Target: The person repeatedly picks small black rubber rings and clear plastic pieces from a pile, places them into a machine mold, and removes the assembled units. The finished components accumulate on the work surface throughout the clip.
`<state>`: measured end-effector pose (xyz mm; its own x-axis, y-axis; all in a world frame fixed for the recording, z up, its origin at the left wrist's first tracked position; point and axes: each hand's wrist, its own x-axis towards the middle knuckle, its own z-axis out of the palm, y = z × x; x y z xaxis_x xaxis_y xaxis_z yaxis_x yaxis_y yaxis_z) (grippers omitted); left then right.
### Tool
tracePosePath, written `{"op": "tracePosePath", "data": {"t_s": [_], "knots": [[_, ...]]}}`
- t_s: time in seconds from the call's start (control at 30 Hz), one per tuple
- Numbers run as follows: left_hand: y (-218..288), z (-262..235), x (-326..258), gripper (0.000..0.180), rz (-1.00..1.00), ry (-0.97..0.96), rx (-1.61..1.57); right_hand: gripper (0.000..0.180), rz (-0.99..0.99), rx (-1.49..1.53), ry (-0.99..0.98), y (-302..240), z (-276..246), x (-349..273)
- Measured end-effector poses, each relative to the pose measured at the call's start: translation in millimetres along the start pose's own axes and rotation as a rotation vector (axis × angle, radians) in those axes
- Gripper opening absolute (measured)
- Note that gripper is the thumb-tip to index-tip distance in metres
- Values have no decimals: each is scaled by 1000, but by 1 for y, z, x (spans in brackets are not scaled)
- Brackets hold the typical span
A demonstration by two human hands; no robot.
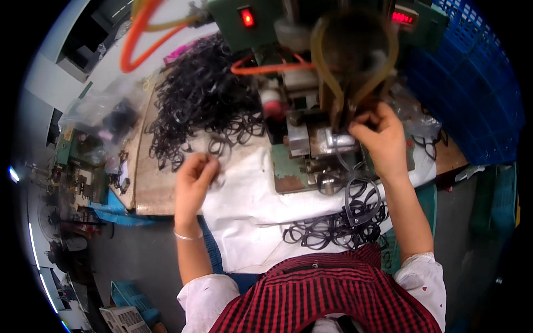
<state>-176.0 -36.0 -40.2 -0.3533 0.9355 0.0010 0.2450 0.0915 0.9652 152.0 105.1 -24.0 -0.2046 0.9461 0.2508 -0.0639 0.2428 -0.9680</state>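
My left hand pinches a thin black eyeglass frame at the near edge of a big heap of black frames on the workbench. My right hand is closed on another black frame, holding it against the metal fixture of a green bench machine. Below the right hand, a pile of black frames lies on a white cloth near my lap.
An orange hose and yellowish tubes loop from the machine. Blue plastic crates stand at the right. Clear plastic bags lie at the bench's left. A blue crate sits on the floor at lower left.
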Motion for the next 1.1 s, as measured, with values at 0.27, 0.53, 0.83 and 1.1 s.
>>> {"op": "tracePosePath", "data": {"t_s": [0.27,0.53,0.83,1.1], "knots": [[106,118,36,16,951,96,-199,37,75,282,10,-1,19,-6],[110,119,33,16,826,48,-389,40,101,323,73,-11,33,-13],[96,115,-1,8,897,71,-381,28,-40,-135,37,3,-5,-4],[121,99,7,21,954,-138,21,25,60,-604,29,67,-70,-9]]}}
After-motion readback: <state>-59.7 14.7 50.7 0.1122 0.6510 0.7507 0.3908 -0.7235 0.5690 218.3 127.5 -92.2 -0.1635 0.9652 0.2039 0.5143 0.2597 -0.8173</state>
